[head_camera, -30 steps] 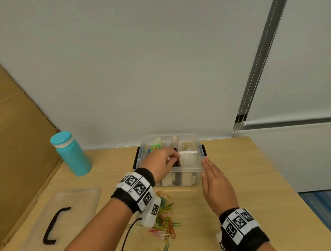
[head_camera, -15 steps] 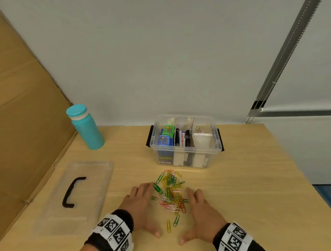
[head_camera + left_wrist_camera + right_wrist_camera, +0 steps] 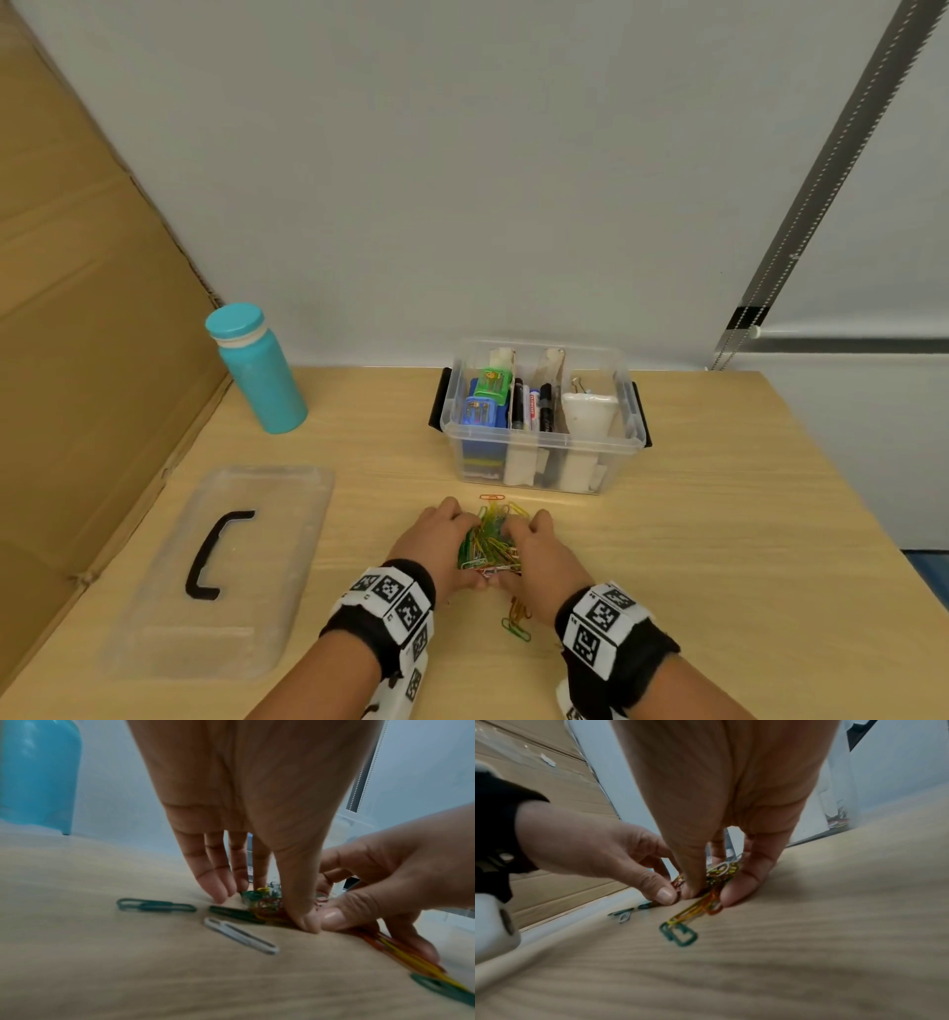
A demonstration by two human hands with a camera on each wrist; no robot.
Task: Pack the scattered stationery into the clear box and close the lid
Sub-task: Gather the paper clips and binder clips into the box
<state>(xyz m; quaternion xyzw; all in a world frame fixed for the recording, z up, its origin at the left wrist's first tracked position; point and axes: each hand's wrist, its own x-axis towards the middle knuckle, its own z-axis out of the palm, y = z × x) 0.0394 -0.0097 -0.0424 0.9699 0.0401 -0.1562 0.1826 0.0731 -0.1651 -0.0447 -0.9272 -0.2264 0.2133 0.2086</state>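
— How are the hands placed?

— The left hand and the right hand are set on the wooden table, one on each side of a heap of coloured paper clips. The heap is cupped between them. In the wrist views the fingers of the left hand are seen only slightly bent, with their tips down on the table against the heap, and the two thumbs are pressed together at its near edge. Nothing is lifted; the clips are pushed together, not gripped.

— Are all the clips gathered?

— No. A red clip is left lying just beyond the heap, towards the box, and a green clip with a few orange ones is left on the near side, beside the right wrist. A white clip and a teal clip are seen loose on the table in the left wrist view.

— And the box?

— The clear box is stood open at the back of the table, beyond the hands. Its compartments are filled with coloured staple packs, markers and a white object. The lid, with a black handle, is laid flat well to the left. A teal bottle is stood upright near the cardboard sheet.
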